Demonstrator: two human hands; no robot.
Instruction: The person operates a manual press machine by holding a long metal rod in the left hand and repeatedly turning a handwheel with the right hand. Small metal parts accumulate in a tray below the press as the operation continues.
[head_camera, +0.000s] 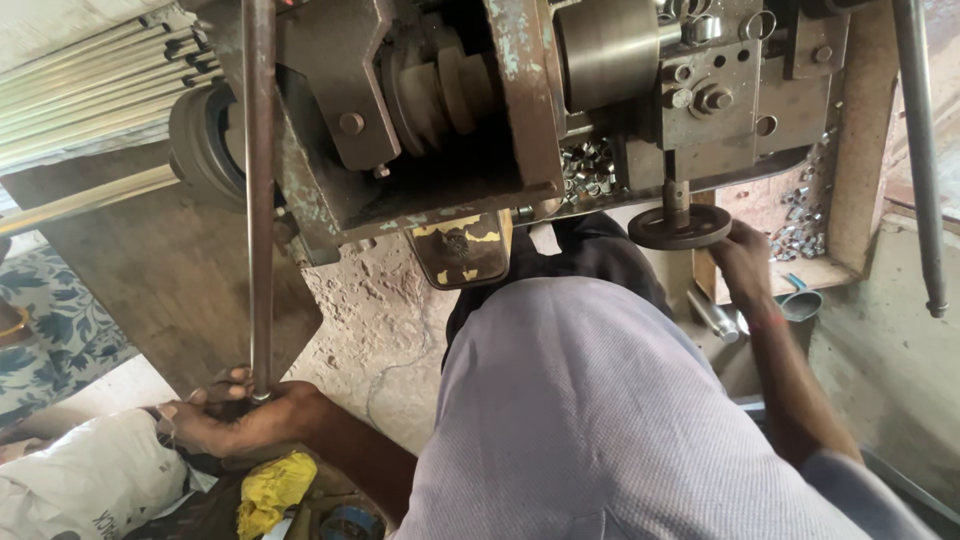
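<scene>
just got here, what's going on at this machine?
A person sits at a worn metal machine, seen from their own head. Their left hand grips the lower end of a long metal rod that runs up past the machine's front. Their right hand is on the small round handwheel under the machine's right side. Small metal rings lie heaped in the machine's tray, with more in the wooden box to the right. A yellow cloth lies near the left hand.

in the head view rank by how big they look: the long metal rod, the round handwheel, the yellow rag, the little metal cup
1. long metal rod, held at its lower end by the left hand
2. yellow rag
3. round handwheel, gripped by the right hand; close to the rag, which lies nearer the camera, so unsure
4. little metal cup
</scene>
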